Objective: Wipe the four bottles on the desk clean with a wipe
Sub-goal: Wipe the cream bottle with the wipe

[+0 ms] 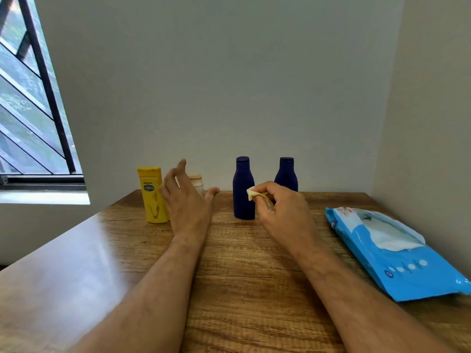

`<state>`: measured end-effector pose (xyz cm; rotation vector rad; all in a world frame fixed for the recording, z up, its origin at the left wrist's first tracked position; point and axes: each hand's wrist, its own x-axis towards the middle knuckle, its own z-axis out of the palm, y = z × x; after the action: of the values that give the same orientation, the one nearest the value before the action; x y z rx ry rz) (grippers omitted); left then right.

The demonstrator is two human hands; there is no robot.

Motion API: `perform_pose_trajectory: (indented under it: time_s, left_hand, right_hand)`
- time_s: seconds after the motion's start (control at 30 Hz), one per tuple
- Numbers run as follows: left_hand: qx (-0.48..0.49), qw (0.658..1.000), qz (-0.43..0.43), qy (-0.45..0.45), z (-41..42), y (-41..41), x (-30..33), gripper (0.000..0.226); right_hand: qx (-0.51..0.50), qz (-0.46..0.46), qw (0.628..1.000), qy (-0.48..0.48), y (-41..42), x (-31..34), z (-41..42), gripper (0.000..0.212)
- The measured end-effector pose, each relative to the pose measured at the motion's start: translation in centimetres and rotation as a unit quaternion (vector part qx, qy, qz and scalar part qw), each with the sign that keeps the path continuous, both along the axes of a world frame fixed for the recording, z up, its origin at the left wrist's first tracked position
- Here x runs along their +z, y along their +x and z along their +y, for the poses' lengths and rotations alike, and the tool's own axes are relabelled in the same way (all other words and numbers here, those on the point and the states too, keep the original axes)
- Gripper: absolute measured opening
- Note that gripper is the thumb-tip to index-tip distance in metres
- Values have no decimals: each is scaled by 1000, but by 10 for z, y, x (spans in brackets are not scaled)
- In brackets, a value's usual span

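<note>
Your right hand [283,207] pinches the wipe [256,194] beside the near blue bottle [244,189]; left hand [184,197] spread, empty. All 4 bottles stand on the worktop [242,276]. Next: steady 1 bottle, then wipe.

Four upright bottles line the far edge of the wooden desk [242,276]: a yellow plastic bottle [153,197], a small pale bottle [197,183] half hidden behind the spread left hand [187,200], and two dark blue bottles [244,189] [286,175]. Bare wood separates the pale and nearer blue one. A blue wipes packet [397,253] occupies the right side.
</note>
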<state>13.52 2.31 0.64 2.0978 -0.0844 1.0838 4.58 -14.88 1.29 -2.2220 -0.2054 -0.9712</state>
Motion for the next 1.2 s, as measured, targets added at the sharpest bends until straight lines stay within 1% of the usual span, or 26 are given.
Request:
perform_pose_trajectory:
  time_s: [0.17, 0.27, 0.33, 0.4, 0.47, 0.53, 0.57, 0.6, 0.63, 0.7, 0.77, 0.83, 0.9, 0.97, 1.03, 1.1, 1.2]
  left_hand:
    - [-6, 1000, 28, 2, -5, 7, -6, 104]
    - [-16, 997, 69, -27, -5, 10, -9, 113]
    - [-38, 991, 111, -69, -4, 9, -10, 114]
    - [-45, 987, 126, -93, -2, 7, -7, 111]
    - [-56, 985, 123, -104, -2, 2, 0, 104]
    - [-125, 972, 119, -159, -7, -8, 11, 94]
    - [-185, 954, 122, -205, -11, -16, 15, 88]
    - [-254, 924, 129, -253, -15, -26, 19, 82]
    - [-321, 887, 143, -301, -20, -36, 22, 76]
    - [-426, 800, 180, -383, -27, -50, 25, 65]
    - [-499, 710, 220, -445, -28, -58, 27, 56]
    - [-552, 630, 248, -486, -24, -58, 26, 63]
    - [-578, 582, 252, -514, -20, -55, 24, 68]
    - [-591, 559, 250, -526, -16, -50, 21, 68]
    - [-605, 547, 256, -519, -15, -48, 19, 64]
    - [-609, 549, 270, -505, -16, -51, 20, 57]
    - [-595, 565, 290, -492, -21, -58, 21, 51]
  right_hand:
    - [5, -3, 1000, -8, 1, 0, 4, 18]
    - [6, -1, 1000, -6, -1, 1, 3, 18]
    - [6, -1, 1000, -2, -2, 1, 2, 18]
    - [7, -2, 1000, 3, -3, 2, 1, 18]
    - [6, -2, 1000, 2, -3, 2, 0, 18]
    - [9, -4, 1000, 9, -3, 4, 0, 18]
    - [8, -8, 1000, 14, -3, 5, 0, 17]
    - [5, -15, 1000, 20, -4, 6, 0, 17]
    - [-1, -23, 999, 28, -4, 8, 1, 16]
    - [-8, -47, 997, 53, -7, 13, 3, 15]
    - [6, -77, 993, 90, -11, 19, 5, 15]
    - [35, -98, 988, 115, -16, 23, 8, 16]
    - [52, -110, 987, 106, -19, 26, 10, 16]
    - [57, -115, 989, 76, -19, 26, 11, 17]
    - [59, -110, 991, 43, -18, 24, 13, 19]
    - [54, -102, 993, 29, -18, 22, 17, 20]
    - [28, -93, 994, 41, -17, 22, 18, 21]
